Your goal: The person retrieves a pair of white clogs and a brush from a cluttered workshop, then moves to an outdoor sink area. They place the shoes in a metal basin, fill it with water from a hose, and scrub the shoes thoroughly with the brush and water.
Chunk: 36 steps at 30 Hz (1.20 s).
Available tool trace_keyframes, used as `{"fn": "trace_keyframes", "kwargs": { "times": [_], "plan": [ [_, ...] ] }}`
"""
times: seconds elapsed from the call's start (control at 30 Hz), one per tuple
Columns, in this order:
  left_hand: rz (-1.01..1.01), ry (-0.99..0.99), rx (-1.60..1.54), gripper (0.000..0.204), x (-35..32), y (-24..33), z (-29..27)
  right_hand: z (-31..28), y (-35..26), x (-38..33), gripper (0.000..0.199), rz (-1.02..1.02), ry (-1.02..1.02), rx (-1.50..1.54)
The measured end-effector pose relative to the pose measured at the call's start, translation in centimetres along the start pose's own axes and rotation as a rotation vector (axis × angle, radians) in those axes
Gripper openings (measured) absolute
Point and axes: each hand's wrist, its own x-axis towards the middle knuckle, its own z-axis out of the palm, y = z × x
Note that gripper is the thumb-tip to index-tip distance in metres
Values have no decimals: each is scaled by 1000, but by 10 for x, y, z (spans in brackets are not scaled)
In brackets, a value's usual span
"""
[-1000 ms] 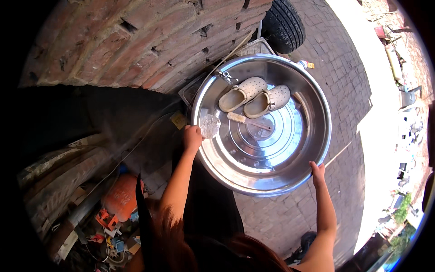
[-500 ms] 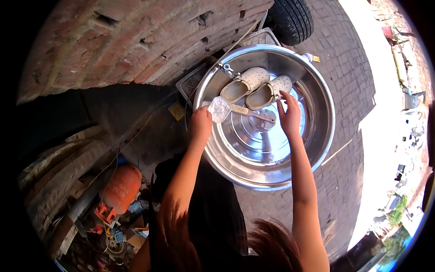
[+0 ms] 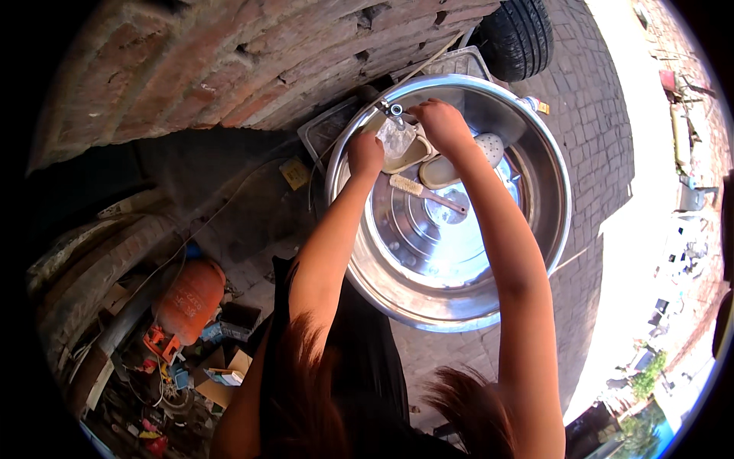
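Observation:
A metal tap point(image 3: 395, 111) juts over the far left rim of a large shiny steel basin point(image 3: 447, 312). Just below it, a clear plastic cup point(image 3: 396, 141) is gripped at its side by my left hand point(image 3: 366, 154). My right hand point(image 3: 442, 124) is closed at the tap's handle, its fingertips partly hidden. Two beige clogs lie in the basin; the cup and my right hand cover much of the left clog point(image 3: 413, 155), and my forearm crosses the right clog point(image 3: 440, 173). Nearer me, a scrubbing brush point(image 3: 443, 201) rests bristles up on the basin's wet bottom.
A brick wall point(image 3: 229, 69) rises at the left, with a tyre point(image 3: 524, 38) by its far end. Grey crates point(image 3: 317, 136) sit beside and behind the basin. An orange gas cylinder point(image 3: 189, 302) and clutter lie at lower left. Brick paving point(image 3: 592, 115) extends right.
My left hand has carried the cup from above the brush to beneath the tap. My right hand has moved from the right clog up and left to the tap's handle.

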Motion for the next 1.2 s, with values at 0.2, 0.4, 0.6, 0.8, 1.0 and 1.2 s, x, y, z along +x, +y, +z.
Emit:
{"fn": "trace_keyframes", "kwargs": {
  "times": [0.2,0.4,0.6,0.8,1.0,1.2],
  "plan": [
    [62,74,-40,14,2,-2,1,-1,-6,-2,19,32,20,27],
    [74,63,-61,12,-3,-3,-4,-14,-22,-2,15,183,-49,3],
    [107,61,-63,13,-3,-2,0,3,-22,-8,12,264,6,47],
    [34,-43,-257,16,-3,-14,26,-1,-53,-15,9,428,-16,148],
    [-2,-201,-355,16,-34,-31,31,25,-45,-42,36,563,352,1072],
    [172,-161,-278,28,-88,-12,-6,61,-65,-153,51,1048,282,1267]
  ]
}}
